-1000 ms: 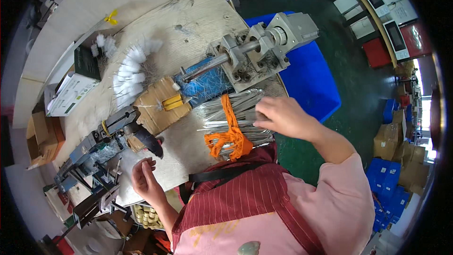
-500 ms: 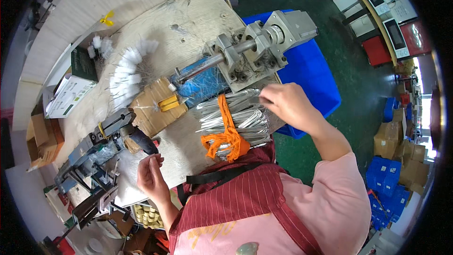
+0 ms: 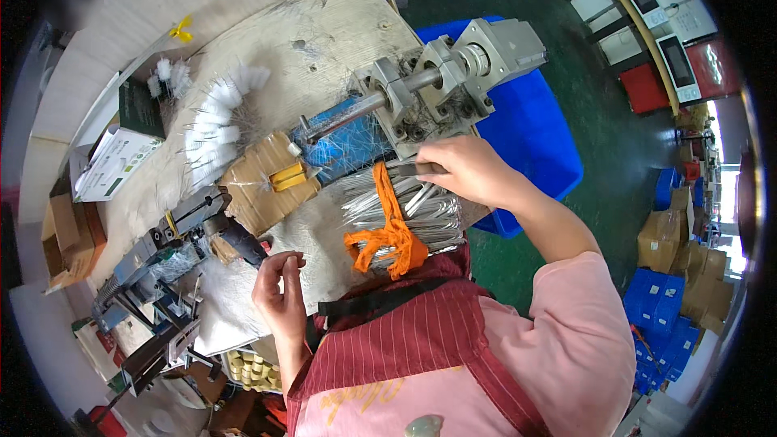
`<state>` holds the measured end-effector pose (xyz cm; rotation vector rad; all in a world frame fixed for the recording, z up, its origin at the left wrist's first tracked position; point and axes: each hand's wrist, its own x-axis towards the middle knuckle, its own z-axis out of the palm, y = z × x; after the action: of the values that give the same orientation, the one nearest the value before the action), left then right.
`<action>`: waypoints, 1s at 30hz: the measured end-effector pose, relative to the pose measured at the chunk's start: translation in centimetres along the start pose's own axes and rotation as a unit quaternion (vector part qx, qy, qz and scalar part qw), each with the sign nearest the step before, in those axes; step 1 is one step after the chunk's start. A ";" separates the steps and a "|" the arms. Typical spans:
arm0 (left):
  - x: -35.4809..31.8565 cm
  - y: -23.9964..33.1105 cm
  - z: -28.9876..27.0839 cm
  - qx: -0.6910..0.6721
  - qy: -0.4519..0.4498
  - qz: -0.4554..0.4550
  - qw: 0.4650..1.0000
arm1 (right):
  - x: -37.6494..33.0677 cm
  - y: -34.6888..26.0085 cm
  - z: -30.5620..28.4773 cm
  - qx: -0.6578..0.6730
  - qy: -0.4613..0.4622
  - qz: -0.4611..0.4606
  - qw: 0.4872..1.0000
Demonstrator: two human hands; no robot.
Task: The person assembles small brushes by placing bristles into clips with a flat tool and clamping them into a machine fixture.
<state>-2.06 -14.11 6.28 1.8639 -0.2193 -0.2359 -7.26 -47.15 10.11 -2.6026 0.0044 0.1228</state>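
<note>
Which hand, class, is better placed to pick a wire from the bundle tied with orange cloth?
Probably the right hand: its fingers are at the far edge of the wire bundle. The left hand is apart from the bundle, off to the left, beyond the orange cloth.

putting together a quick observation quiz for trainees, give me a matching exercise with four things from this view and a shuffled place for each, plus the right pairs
Things:
1. knotted orange cloth strip
2. deep blue plastic bin
3. white-bristled brushes
4. person's bare right hand

Places:
a. in a curved row on the pale wooden tabletop
b. wrapped across the bundle of silver metal wires
c. reaching over that bundle's far side
d. beyond the tabletop's right-hand edge

Right pairs: 1-b, 2-d, 3-a, 4-c
</note>
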 end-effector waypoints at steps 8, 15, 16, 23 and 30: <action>0.2 0.3 -0.1 0.007 -0.011 -0.012 1.000 | -1.7 -0.9 -3.2 -0.095 0.032 0.028 0.995; 2.2 1.8 0.2 0.016 -0.038 0.034 0.999 | -1.9 0.2 -6.1 -0.062 0.034 -0.019 0.997; 2.4 2.1 0.3 0.012 -0.037 0.036 0.999 | -1.9 0.4 -6.0 -0.069 0.030 -0.031 0.997; 6.4 8.0 1.2 0.170 -0.059 0.227 0.957 | 0.3 -4.2 -9.8 -0.127 0.172 -0.199 0.956; 10.9 9.7 -0.8 0.110 -0.216 0.061 0.968 | 8.1 -4.7 -7.3 -0.071 0.133 -0.267 0.952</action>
<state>8.32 -19.13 15.19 1.9911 -0.6815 -0.5516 1.61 -46.65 17.99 -2.6402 -0.6276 -0.4355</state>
